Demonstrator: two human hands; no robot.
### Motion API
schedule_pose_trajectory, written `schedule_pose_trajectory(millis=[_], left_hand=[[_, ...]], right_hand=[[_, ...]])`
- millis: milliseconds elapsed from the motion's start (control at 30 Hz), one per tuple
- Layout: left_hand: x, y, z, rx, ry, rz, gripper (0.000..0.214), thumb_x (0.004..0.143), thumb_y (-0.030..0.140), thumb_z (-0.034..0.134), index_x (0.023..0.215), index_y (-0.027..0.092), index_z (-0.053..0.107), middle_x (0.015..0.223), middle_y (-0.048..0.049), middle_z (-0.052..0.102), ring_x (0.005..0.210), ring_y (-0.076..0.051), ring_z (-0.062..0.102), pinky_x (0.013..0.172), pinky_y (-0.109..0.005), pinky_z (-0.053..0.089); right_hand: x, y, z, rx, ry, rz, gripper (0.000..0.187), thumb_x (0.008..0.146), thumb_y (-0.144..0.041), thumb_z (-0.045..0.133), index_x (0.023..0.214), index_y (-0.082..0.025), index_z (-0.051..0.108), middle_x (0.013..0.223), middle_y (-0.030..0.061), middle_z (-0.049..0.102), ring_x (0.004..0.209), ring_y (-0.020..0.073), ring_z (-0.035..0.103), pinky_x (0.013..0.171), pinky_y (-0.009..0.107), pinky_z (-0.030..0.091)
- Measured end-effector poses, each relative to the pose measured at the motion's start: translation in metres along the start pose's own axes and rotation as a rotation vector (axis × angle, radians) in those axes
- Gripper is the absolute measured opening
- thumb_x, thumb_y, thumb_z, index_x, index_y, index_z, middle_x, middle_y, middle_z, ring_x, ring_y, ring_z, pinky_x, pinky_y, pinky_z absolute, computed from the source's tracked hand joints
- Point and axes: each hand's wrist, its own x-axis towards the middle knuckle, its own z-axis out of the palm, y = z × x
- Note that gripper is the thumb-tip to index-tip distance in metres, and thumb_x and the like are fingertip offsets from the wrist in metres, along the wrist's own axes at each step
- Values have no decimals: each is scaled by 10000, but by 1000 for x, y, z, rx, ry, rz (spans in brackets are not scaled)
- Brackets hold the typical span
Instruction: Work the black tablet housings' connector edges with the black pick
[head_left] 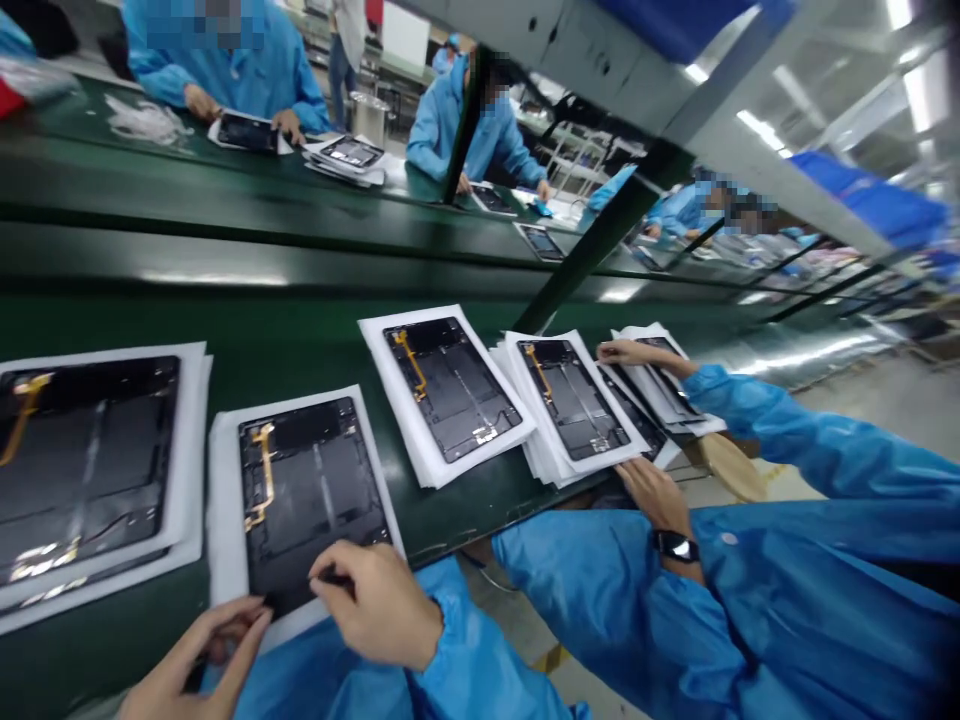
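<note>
In front of me a tablet back housing (300, 490), black inside with an orange flex cable (266, 470), lies on a stack of white sheets (225, 500). My right hand (382, 605) is closed in a pinch over its lower right part. Something small and dark shows between thumb and forefinger, too small to name. By the lower left corner, my left hand (202, 660) has thumb and forefinger tips brought together. Whatever it pinches, if anything, cannot be made out. The housing's lower edge is partly hidden by my hands.
Another housing (90, 460) on white sheets lies at the left. More stacked housings (454, 385) stand to the right on the green bench (442, 520). A co-worker's hand (660, 495) touches a stack beside me. Across the line, other people in blue handle tablets; a dark post (600, 240) slants between.
</note>
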Motion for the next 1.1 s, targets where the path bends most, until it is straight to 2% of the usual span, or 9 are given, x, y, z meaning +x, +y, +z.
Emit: schedule_pose_trajectory(millis=[100, 200, 300, 400, 633, 833, 967, 1100], left_hand=[[-2, 21, -10, -89, -71, -95, 316, 840, 538, 690, 898, 229, 726, 734, 2, 744, 624, -177, 683, 623, -268, 558], [-2, 34, -12, -154, -85, -165, 229, 876, 397, 660, 955, 193, 726, 817, -35, 763, 709, -170, 694, 689, -273, 555], [-1, 34, -11, -201, -92, -194, 179, 895, 303, 643, 1003, 184, 720, 823, -33, 750, 726, -147, 665, 689, -252, 526], [-3, 34, -12, -229, -95, -211, 163, 901, 265, 639, 1015, 180, 717, 832, -26, 741, 726, -132, 643, 685, -238, 506], [-2, 36, -12, -285, -88, -231, 163, 890, 225, 624, 1025, 174, 700, 830, -20, 719, 728, -125, 629, 673, -233, 487], [-2, 35, -10, -292, -86, -248, 170, 892, 218, 610, 1031, 173, 696, 831, -18, 711, 727, -122, 625, 657, -231, 472], [-3, 34, -9, -298, -82, -244, 173, 890, 217, 606, 1034, 174, 692, 833, -19, 710, 737, -123, 629, 666, -230, 478], [-1, 33, -9, -307, -75, -252, 183, 887, 232, 604, 1037, 172, 688, 822, -17, 701, 718, -119, 624, 655, -223, 482]], right_hand=[[1, 4, -3, 0, -34, 41, 166, 923, -251, 613, 1013, -231, 750, 875, 21, 784, 772, 169, 715, 689, 236, 488], [5, 19, -11, 12, 15, 75, 212, 953, -297, 563, 1021, -192, 734, 820, 41, 759, 722, 177, 680, 659, 260, 485], [12, 30, -17, -1, 43, 59, 263, 945, -379, 581, 965, -166, 733, 689, 27, 685, 602, 173, 602, 565, 270, 439], [12, 25, -16, -52, -3, 57, 268, 939, -392, 586, 952, -169, 736, 650, 13, 655, 565, 167, 575, 535, 269, 408], [19, -4, 3, -253, -268, 102, 180, 936, -282, 573, 1008, -237, 731, 792, 25, 748, 724, 210, 681, 629, 278, 424], [23, -4, 9, -449, -227, 72, 140, 938, -227, 562, 936, -247, 701, 742, 10, 732, 672, 203, 660, 612, 278, 355], [21, -3, 12, -475, -226, 49, 129, 948, -247, 570, 976, -248, 696, 754, 9, 736, 683, 205, 669, 620, 281, 354], [21, -6, 15, -496, -256, 43, 136, 948, -210, 580, 1016, -252, 690, 835, 18, 771, 778, 217, 717, 672, 283, 374]])
